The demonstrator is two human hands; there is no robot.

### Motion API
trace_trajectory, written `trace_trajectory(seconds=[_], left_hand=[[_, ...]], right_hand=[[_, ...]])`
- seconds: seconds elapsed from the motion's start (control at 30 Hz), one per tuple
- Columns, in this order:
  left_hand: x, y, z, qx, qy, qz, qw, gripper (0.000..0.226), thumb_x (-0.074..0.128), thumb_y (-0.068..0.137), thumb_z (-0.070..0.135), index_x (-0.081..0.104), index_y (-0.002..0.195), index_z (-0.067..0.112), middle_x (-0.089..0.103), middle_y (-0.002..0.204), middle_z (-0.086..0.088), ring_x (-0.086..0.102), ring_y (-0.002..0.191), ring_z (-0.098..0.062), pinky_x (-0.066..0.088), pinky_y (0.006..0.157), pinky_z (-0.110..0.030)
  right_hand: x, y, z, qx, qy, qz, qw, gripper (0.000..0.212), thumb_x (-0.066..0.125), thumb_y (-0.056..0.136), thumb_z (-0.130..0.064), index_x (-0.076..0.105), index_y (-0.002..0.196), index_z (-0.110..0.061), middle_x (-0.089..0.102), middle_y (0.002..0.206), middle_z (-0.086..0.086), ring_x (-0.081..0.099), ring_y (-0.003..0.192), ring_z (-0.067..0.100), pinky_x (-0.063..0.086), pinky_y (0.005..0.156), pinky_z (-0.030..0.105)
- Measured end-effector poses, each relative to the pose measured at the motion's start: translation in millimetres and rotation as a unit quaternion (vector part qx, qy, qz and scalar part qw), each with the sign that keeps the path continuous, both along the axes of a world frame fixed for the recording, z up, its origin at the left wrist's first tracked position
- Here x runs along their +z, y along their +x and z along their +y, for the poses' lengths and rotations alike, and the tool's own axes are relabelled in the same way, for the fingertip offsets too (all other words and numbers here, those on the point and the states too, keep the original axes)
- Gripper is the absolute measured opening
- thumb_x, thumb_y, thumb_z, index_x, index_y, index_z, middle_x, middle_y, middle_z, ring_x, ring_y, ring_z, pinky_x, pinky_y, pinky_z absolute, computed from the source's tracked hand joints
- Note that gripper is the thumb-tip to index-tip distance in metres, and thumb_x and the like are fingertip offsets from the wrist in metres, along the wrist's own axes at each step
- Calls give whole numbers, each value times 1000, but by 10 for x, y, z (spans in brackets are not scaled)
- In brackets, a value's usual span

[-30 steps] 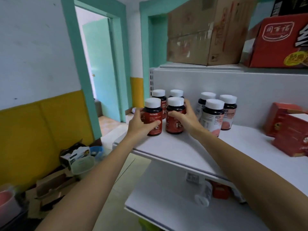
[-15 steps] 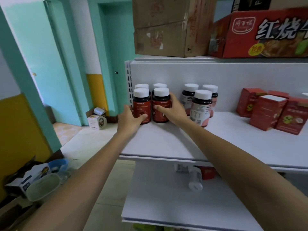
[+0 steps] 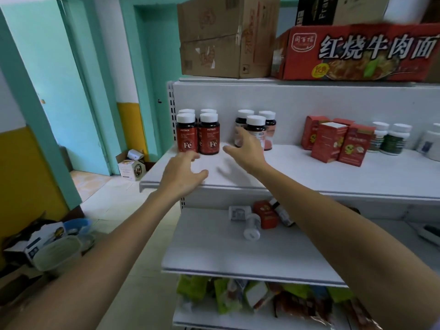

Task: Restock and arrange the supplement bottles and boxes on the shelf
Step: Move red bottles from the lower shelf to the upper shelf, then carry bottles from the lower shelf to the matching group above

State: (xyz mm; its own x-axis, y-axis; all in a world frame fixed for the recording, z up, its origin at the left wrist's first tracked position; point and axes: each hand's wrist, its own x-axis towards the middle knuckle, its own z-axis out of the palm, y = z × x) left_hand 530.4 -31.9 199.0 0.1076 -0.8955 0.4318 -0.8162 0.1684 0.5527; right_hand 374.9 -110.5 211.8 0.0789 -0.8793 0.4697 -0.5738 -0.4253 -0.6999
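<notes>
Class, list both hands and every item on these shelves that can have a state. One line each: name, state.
left hand, open, holding nothing
right hand, open, holding nothing
Fe bottles, four, upright, capped
pink-label bottles, three, upright, capped
red boxes, standing upright
white bottle, lying on its side on the lower shelf
cardboard carton, closed

Bottles [image 3: 198, 134] left of boxes [image 3: 333, 141] (same shelf [image 3: 309, 175]).
</notes>
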Motion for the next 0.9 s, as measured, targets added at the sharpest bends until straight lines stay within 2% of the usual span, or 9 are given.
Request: trace_trajectory(seconds=[0.07, 0.2, 0.27, 0.37, 0.53, 0.7, 0.83, 0.9], left_hand=[[-59, -251, 224, -23, -6, 3, 1000, 43, 66, 82, 25, 55, 122, 13, 56, 125, -7, 55, 109, -20, 42, 89, -29], [-323, -641, 623, -65, 12, 24, 998, 36, 64, 84, 19, 57, 119, 12, 56, 121, -6, 53, 98, -13, 39, 84, -20], [-506, -764, 769, -67, 38, 22, 997, 36, 64, 86, 19, 57, 120, 11, 56, 121, -7, 53, 101, -15, 37, 83, -19], [-780, -878, 894, -56, 98, 32, 993, 38, 62, 88, 21, 55, 123, 11, 56, 125, -7, 54, 110, -19, 38, 87, -23], [-1159, -1022, 859, -42, 167, 46, 984, 40, 60, 88, 22, 54, 125, 9, 56, 127, -10, 53, 113, -22, 40, 91, -28], [-1479, -1017, 593, -38, 193, 50, 979, 39, 58, 90, 22, 54, 127, 10, 55, 128, -8, 52, 116, -21, 40, 90, -28], [-1697, -880, 244, -52, 200, 16, 978, 37, 59, 88, 20, 56, 125, 12, 54, 129, -8, 51, 116, -22, 38, 89, -24], [-1764, -794, -55, -50, 194, -12, 980, 36, 59, 88, 19, 57, 123, 13, 54, 130, -9, 52, 116, -24, 38, 91, -25]], right_hand=[[-68, -170, 238, 0, -2, -3, 1000, 59, 67, 83, -21, 45, 136, -9, 56, 131, 10, 54, 117, 24, 46, 98, 38], [-267, -583, 726, -10, -45, -50, 998, 34, 64, 83, -10, 57, 116, -5, 65, 107, 8, 60, 92, 17, 44, 79, 23], [-408, -795, 927, -27, -55, -71, 996, 29, 63, 82, -8, 59, 110, -5, 65, 99, 7, 59, 84, 17, 46, 76, 25], [-664, -1066, 1150, -41, -9, -48, 998, 25, 60, 82, -7, 61, 106, -7, 63, 92, 1, 58, 83, 16, 50, 81, 33], [-1087, -1453, 1261, -58, 46, 0, 997, 22, 61, 83, -12, 63, 105, -8, 67, 100, 7, 62, 90, 22, 52, 81, 42], [-1492, -1547, 1066, -81, 130, 3, 988, 31, 62, 88, -17, 60, 117, -8, 65, 110, 8, 60, 99, 23, 51, 85, 39], [-1812, -1443, 750, -112, 190, -17, 975, 29, 58, 88, -12, 59, 116, -4, 64, 105, 16, 59, 92, 31, 49, 74, 35], [-1979, -1299, 511, -109, 203, -5, 973, 26, 57, 88, -13, 60, 113, -4, 64, 107, 16, 59, 95, 34, 47, 75, 34]])
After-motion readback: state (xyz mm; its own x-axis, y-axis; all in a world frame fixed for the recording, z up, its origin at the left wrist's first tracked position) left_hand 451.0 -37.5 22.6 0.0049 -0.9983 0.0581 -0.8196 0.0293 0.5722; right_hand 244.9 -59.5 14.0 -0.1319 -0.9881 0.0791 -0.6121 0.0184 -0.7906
